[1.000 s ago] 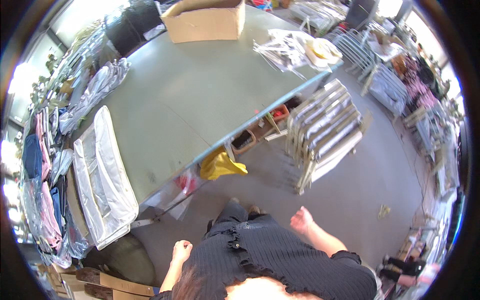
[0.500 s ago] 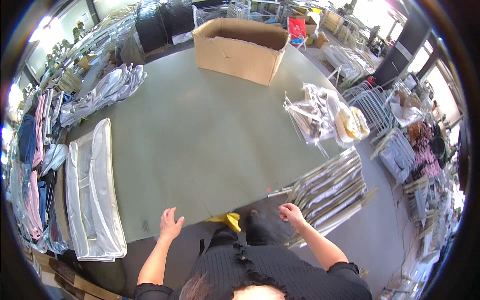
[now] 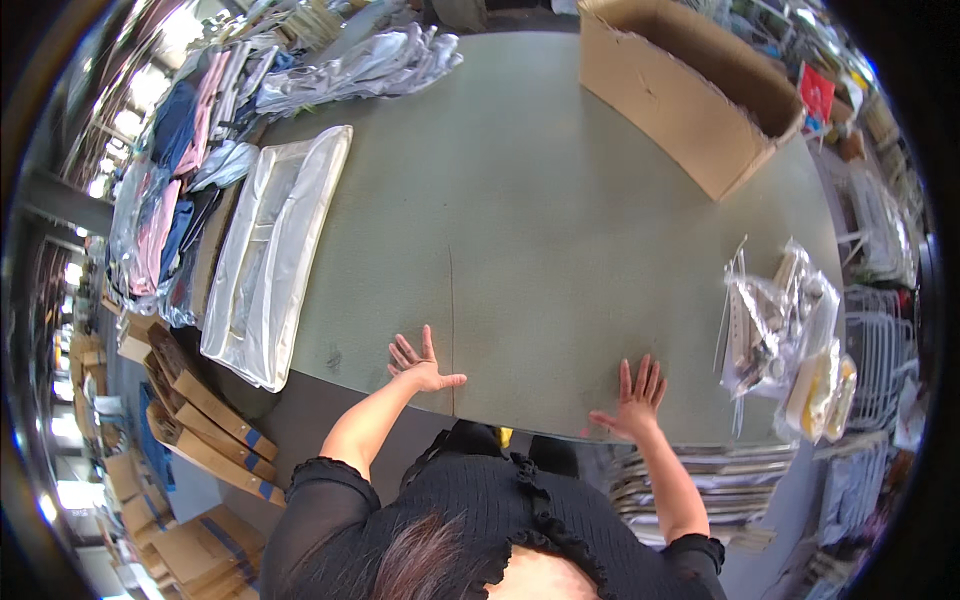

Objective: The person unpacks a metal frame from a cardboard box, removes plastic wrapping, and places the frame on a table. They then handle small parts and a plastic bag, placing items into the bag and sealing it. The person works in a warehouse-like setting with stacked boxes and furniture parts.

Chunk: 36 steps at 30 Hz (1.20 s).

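Note:
Both my hands are over the near edge of a large grey-green table [image 3: 520, 220], fingers spread and holding nothing. My left hand [image 3: 423, 368] is beside a thin dark line on the tabletop, its thumb pointing right. Further right, my right hand [image 3: 637, 402] has its fingers pointing away from me. Whether the palms press on the surface I cannot tell. Left of my left hand lies a long white padded fabric piece [image 3: 270, 255] with a clear panel. Nearest my right hand are clear plastic bags [image 3: 775, 330] of metal parts and something yellow.
An open cardboard box [image 3: 680, 100] stands at the far right of the table. Plastic-wrapped silvery items [image 3: 370, 72] lie at the far left, near a stack of bagged pink and blue fabric [image 3: 165, 200]. Flattened cartons [image 3: 215, 420] are at lower left. Metal frames [image 3: 700, 490] stand below the right edge.
My hands have moved forward onto the table's near edge, and the fingers of my right hand have opened from a curl. The view has swung left, bringing the lower-left cartons into sight.

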Each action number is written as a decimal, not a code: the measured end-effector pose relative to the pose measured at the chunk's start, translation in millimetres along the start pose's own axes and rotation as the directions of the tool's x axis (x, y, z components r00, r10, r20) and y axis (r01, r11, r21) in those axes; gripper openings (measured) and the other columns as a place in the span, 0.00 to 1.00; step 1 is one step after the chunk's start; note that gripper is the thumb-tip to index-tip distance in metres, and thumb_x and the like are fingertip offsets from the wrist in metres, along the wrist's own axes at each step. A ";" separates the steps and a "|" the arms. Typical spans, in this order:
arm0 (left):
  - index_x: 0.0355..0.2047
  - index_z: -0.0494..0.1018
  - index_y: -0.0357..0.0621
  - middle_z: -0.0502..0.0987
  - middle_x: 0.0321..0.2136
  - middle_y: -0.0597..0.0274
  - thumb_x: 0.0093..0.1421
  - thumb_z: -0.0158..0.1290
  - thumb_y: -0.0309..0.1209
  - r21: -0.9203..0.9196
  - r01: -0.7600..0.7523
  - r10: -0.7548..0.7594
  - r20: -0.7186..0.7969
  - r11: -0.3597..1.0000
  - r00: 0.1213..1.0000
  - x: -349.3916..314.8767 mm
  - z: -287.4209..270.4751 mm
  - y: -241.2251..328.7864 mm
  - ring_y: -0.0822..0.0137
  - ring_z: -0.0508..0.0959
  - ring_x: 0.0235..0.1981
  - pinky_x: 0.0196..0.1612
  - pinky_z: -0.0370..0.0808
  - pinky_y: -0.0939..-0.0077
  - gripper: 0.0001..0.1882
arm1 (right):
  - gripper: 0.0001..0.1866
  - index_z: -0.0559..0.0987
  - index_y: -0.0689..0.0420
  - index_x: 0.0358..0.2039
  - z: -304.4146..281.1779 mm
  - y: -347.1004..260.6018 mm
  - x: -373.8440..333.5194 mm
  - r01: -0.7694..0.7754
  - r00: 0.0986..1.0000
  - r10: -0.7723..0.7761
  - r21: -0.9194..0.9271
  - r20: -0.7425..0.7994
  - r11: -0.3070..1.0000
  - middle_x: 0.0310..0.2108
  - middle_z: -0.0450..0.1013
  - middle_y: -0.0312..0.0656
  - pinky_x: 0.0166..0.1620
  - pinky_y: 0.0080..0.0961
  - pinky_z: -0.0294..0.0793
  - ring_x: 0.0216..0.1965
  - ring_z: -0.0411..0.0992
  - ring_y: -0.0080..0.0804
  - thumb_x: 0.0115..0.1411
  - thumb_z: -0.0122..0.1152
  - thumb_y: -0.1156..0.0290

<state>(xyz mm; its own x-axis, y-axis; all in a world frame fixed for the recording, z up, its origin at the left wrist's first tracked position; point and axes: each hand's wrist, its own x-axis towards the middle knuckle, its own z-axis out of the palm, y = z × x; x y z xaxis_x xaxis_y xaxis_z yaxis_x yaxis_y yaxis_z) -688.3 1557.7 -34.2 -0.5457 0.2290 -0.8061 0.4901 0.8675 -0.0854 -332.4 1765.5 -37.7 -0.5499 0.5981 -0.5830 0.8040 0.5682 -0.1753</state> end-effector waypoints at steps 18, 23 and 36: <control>0.66 0.26 0.65 0.31 0.63 0.26 0.43 0.43 0.76 0.151 -0.099 0.157 -0.451 0.984 0.878 22.5 42.1 5.6 0.28 0.35 0.64 0.59 0.46 0.34 0.61 | 0.30 0.67 0.56 0.51 239.2 -81.8 -244.9 -0.643 0.364 0.930 0.708 -0.051 0.291 0.50 0.62 0.48 0.53 0.45 0.64 0.53 0.62 0.47 0.47 0.62 0.62; 0.67 0.33 0.61 0.41 0.62 0.25 0.45 0.45 0.74 0.168 -0.178 0.233 -0.421 0.970 0.877 25.1 18.5 -0.6 0.32 0.46 0.63 0.60 0.53 0.39 0.58 | 0.30 0.69 0.58 0.49 374.2 -65.6 -302.4 -0.706 0.192 0.875 0.682 0.445 -0.192 0.49 0.66 0.50 0.52 0.43 0.68 0.53 0.65 0.47 0.49 0.61 0.55; 0.46 0.71 0.41 0.64 0.52 0.50 0.53 0.57 0.29 0.409 -0.775 0.764 0.236 0.482 0.600 -169.8 198.5 6.2 0.55 0.66 0.53 0.53 0.67 0.65 0.19 | 0.49 0.60 0.57 0.58 435.7 32.2 -194.9 -0.286 0.132 0.962 0.938 0.239 -0.194 0.58 0.58 0.49 0.61 0.46 0.54 0.61 0.54 0.48 0.39 0.72 0.49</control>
<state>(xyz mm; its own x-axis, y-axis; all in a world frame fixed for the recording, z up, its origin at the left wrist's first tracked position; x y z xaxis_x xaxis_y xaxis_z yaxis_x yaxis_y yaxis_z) -457.6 1436.5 -14.1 0.2078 0.6962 -0.6871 0.9369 0.0601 0.3443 -100.7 1421.0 -275.3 0.7550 0.4906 -0.4350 0.2140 -0.8115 -0.5438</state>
